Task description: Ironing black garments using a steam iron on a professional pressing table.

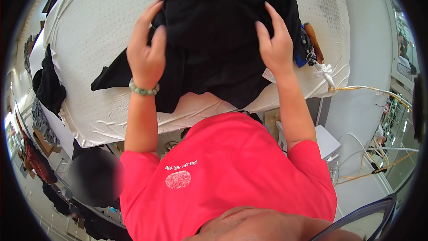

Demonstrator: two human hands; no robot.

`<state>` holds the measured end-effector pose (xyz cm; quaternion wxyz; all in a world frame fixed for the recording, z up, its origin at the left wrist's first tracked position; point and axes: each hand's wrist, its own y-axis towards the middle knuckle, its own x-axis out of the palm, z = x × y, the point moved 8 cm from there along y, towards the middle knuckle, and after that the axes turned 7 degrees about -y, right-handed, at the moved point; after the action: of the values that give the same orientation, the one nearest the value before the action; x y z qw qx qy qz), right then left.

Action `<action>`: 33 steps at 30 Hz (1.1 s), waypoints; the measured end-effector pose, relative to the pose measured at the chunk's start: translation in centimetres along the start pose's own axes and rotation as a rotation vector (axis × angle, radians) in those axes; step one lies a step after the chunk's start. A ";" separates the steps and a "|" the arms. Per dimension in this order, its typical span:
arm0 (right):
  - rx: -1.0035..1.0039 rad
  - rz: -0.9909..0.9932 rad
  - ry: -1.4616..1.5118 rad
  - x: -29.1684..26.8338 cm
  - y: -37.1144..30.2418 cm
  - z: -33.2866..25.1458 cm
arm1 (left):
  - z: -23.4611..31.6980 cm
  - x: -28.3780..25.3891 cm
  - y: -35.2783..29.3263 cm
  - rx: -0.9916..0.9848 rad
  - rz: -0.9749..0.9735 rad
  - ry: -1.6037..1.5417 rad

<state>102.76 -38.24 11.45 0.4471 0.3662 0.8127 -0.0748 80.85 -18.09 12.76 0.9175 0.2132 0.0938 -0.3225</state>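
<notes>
A black garment (214, 22) lies spread on a white cloth-covered table (102, 27), its front corners hanging toward me. My left hand (149, 49), with a green bead bracelet at the wrist, is over the garment's left side, thumb and fingers apart. Over its right side is my right hand (275, 40), also with thumb and fingers spread. Both sets of fingertips point inward and seem to touch or hover just above the fabric; which of the two I cannot tell. A small white label (269, 75) sticks out beside my right wrist.
Just right of the garment stands an iron with a brown handle (313, 40), its yellowish hose (370, 88) running off to the right. Another black cloth (48, 82) hangs at the table's left edge. A white box (327, 143) sits below the table at right.
</notes>
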 end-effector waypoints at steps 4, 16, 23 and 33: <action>-0.137 0.128 0.064 4.5 3.5 -4.5 | -0.6 5.5 4.3 0.117 -0.090 0.284; -0.085 -0.094 0.325 8.6 20.1 0.9 | -7.7 9.1 17.5 -0.068 -0.257 0.163; -0.373 0.127 -0.156 2.3 9.2 0.8 | 1.5 8.0 6.7 0.549 -0.023 0.356; 0.266 -0.091 -0.726 -6.9 -2.3 20.3 | 3.1 10.9 3.7 0.436 -0.071 0.623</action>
<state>117.12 -52.64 4.43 0.6504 0.3344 0.6000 -0.3241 91.72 -22.92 13.42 0.7663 0.4879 0.3046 -0.2863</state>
